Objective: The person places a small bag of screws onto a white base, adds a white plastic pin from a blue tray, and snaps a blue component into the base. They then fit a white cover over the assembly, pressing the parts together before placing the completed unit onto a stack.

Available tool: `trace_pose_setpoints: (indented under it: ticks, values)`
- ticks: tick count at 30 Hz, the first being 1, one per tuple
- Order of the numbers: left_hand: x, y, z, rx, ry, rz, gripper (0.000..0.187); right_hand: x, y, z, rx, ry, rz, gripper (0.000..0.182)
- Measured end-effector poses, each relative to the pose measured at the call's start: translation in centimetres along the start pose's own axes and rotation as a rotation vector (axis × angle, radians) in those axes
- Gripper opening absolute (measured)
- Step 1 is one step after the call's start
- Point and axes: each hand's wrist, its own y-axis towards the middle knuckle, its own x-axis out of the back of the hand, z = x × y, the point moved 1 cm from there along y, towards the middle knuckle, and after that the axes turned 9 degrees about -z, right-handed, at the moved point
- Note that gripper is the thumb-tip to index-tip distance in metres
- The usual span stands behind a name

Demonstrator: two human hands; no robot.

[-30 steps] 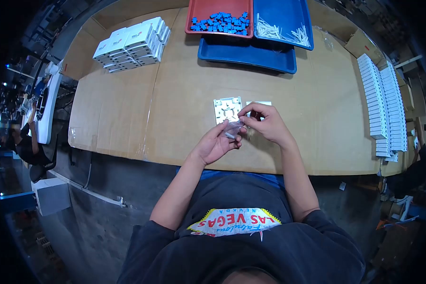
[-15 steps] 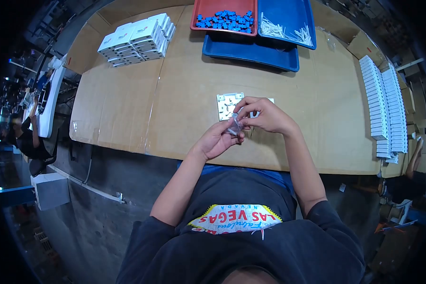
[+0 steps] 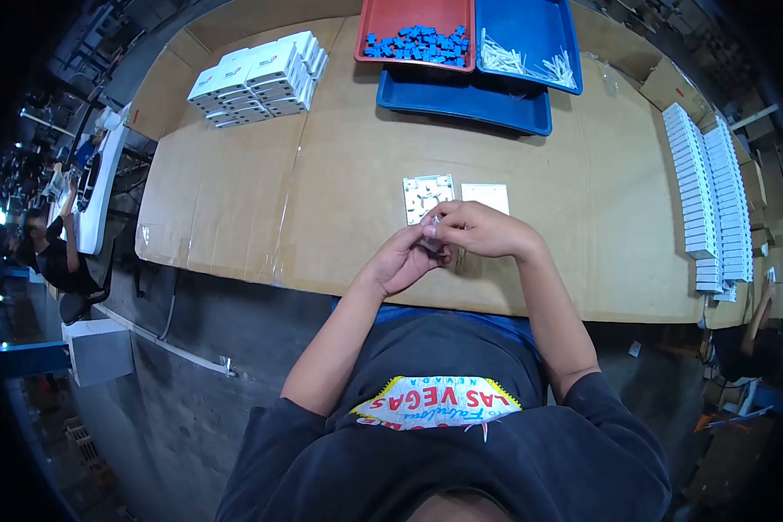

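Head camera looks down on a wide table (image 3: 235, 200) covered with brown cardboard, and all places here are given from the small white plate with cut-outs (image 3: 427, 197) that lies flat near the middle of it. Far to the right of this plate, along the table's edge, two long rows of white boxes (image 3: 709, 191) lie side by side. Beyond the plate, at the far edge, a large blue tray (image 3: 461, 94) carries a red tray (image 3: 391, 17) with blue small parts (image 3: 418, 43) and a second blue tray (image 3: 531, 22) with a heap of white thin pieces (image 3: 522, 59). Beyond the plate and to the left is a stack of white cartons (image 3: 261, 74) with a small red mark on top. Touching or almost touching the plate on its right side lies a plain white cover (image 3: 485, 196). Just on the near side of the plate the two hands meet above the table. The left hand (image 3: 400, 261) is half curled, palm up, and its fingertips press on a small clear bag (image 3: 431, 228) (it is mostly hidden, so what is inside I cannot tell). The right hand (image 3: 483, 230) is bent over it from the right, with thumb and first fingers closed in a pinch on the same bag. Far to the left of the plate, off the table, another person (image 3: 48, 252) sits at a different bench.
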Motion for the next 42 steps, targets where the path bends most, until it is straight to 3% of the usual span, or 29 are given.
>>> trace_pose_setpoints:
  ticks: [5,8,11,15,19,23,25,27,31,36,40,42]
  values:
    - [-0.3,-0.3,-0.2,0.015,-0.074,0.004,0.037,0.1,-0.1,0.2,-0.071,0.026,-0.032,0.033]
    - [-0.7,-0.4,-0.3,0.025,-0.095,0.011,0.037,0.1,-0.3,-0.3,0.062,0.032,-0.127,0.040]
    - [-0.6,-0.5,-0.2,0.002,-0.019,-0.018,0.040,-0.4,-0.1,-0.9,0.074,-0.013,-0.090,0.033]
    - [-0.5,-0.3,-0.1,-0.010,0.049,-0.036,0.044,-0.7,0.0,-0.5,-0.127,0.087,0.055,0.037]
    - [-0.8,-0.4,-0.1,0.006,0.031,-0.025,0.043,0.3,-0.8,-0.6,-0.027,0.048,-0.082,0.034]
    - [-1.1,-0.5,-0.3,0.060,-0.002,-0.023,0.053,5.2,-0.3,-2.4,0.076,0.026,-0.330,0.027]
    - [-1.7,-0.5,-0.5,0.069,-0.030,-0.047,0.059,9.4,0.7,-2.4,-0.070,-0.092,-0.557,0.022]
    - [-1.7,-0.5,-0.5,0.088,-0.067,-0.061,0.059,14.0,2.7,-4.8,0.112,-0.215,-0.805,0.021]
    - [-2.4,-0.7,-0.7,0.071,-0.076,-0.069,0.059,21.5,6.4,-7.9,0.071,-0.460,-1.128,0.021]
    - [-3.0,-1.1,-1.0,0.041,0.115,-0.034,0.049,25.5,10.0,-10.6,0.060,-0.861,-1.065,0.019]
    - [-3.8,-1.6,-0.9,0.010,0.284,-0.042,0.046,25.5,11.4,-11.2,0.085,-1.026,-1.028,0.014]
    - [-4.9,-2.1,-1.2,-0.020,0.535,-0.086,0.044,25.5,11.7,-11.4,-0.006,-1.001,-1.020,0.015]
